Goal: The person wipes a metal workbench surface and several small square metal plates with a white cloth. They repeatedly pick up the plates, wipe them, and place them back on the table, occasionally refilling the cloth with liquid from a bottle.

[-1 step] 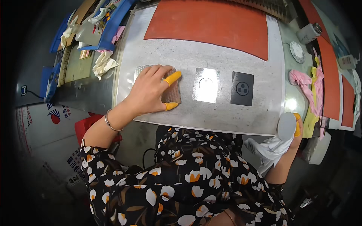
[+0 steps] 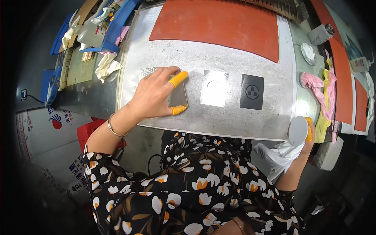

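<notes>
left hand (image 2: 154,94) flat on clear plate (image 2: 178,96), fingers spread | right hand (image 2: 307,131) gripping white disc (image 2: 297,130) and cloth (image 2: 280,154) off surface edge | grey surface (image 2: 219,115): shiny plate (image 2: 214,88), black plate (image 2: 251,92), red mat (image 2: 219,23) | blue trays (image 2: 117,23) left

Grey speckled worktop (image 2: 235,117), big orange-red mat (image 2: 219,23) across its far half. Black square plate with a round three-hole mark (image 2: 252,92) sits just right of a glare-washed square plate (image 2: 214,88). Pink and yellow cloths (image 2: 323,88) heaped at the right edge, round metal disc (image 2: 308,53) and small grey canister (image 2: 321,34) behind them. Left side: blue trays (image 2: 113,37), crumpled whitish gloves (image 2: 105,66). Red bin (image 2: 88,133) below.
</notes>
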{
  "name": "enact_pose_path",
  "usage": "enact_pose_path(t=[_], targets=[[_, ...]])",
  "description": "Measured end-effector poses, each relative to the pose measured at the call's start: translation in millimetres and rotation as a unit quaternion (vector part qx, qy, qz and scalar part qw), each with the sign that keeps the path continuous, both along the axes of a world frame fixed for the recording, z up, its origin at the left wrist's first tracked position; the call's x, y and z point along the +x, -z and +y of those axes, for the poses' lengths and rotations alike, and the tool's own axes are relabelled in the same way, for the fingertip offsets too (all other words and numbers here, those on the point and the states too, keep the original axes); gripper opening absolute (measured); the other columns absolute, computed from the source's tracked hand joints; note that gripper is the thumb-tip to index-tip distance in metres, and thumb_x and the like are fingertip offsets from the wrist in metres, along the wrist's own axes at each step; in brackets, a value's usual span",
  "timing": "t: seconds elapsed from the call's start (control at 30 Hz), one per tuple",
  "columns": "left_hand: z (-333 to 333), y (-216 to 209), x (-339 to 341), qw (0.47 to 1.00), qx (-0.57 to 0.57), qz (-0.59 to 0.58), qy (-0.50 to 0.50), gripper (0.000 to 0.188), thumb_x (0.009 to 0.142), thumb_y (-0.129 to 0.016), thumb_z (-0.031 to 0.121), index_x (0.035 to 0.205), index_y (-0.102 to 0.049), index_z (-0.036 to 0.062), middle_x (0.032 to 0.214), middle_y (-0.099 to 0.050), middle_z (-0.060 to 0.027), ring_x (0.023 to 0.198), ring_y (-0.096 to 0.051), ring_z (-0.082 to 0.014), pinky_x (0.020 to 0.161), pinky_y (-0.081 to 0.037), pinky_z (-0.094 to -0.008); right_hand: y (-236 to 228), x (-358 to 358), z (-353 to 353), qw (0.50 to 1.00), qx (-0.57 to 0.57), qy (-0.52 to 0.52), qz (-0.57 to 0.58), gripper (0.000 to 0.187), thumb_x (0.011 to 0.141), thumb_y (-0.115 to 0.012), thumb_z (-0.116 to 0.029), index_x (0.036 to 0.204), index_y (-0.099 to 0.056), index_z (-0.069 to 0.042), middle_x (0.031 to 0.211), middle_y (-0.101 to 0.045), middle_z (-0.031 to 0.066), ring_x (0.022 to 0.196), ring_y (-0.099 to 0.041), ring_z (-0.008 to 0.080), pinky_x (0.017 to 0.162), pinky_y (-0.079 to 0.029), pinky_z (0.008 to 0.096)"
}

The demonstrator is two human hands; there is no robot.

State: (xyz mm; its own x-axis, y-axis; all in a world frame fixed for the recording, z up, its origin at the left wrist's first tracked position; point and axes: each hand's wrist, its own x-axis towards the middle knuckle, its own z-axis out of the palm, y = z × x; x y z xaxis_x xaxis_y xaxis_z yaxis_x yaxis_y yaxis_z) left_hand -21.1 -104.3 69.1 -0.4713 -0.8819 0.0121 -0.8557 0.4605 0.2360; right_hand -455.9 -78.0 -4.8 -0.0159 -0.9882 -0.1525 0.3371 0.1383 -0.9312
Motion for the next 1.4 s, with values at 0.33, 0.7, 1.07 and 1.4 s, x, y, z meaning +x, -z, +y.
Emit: enact_pose_path(t=[0.33,0.7,1.07,1.4], targets=[[-10.7,31.3,44.0,0.984,0.077,0.16,0.017,0.091,0.055,-0.078,0.018,0.132,-0.03,0.007,0.139,-0.028,-0.0148,0.128,-0.028,-0.0315,0.106,-0.019,-0.0449,3.4,-5.2,-2.4,0.999,-0.001,0.017,0.042,0.019,0.089,-0.051,-0.021,0.094,-0.053,-0.003,0.076,-0.056,0.0003,0.063,-0.053,0.0065,0.055,-0.041,0.0181],[4.5,25.8,87.8,0.996,0.054,0.023,-0.063,0.095,0.047,-0.081,0.025,0.129,-0.038,0.0049,0.123,-0.036,-0.0145,0.11,-0.037,-0.0323,0.095,-0.03,-0.0407,13.4,-15.9,-2.8,0.996,-0.006,0.051,0.075,0.026,0.091,-0.044,-0.021,0.105,-0.052,-0.001,0.09,-0.059,0.0041,0.078,-0.058,0.0115,0.069,-0.046,0.023],[2.3,14.9,104.2,0.972,0.04,0.229,0.035,0.08,0.057,-0.075,0.023,0.127,-0.04,0.0071,0.13,-0.04,-0.0151,0.119,-0.039,-0.0335,0.1,-0.031,-0.041,15.0,-19.9,0.1,0.988,0.02,0.107,0.113,0.029,0.09,-0.045,-0.022,0.11,-0.051,-0.001,0.095,-0.058,0.0052,0.084,-0.058,0.0133,0.074,-0.047,0.025],[5.2,30.7,141.6,0.975,0.06,0.209,0.045,0.082,0.057,-0.071,0.017,0.129,-0.036,0.0042,0.134,-0.036,-0.0153,0.121,-0.036,-0.034,0.102,-0.028,-0.0399,21.9,-27.7,0.0,0.993,0.027,0.084,0.083,0.029,0.09,-0.047,-0.022,0.109,-0.053,-0.001,0.096,-0.058,0.0041,0.085,-0.058,0.0132,0.076,-0.046,0.0252]])
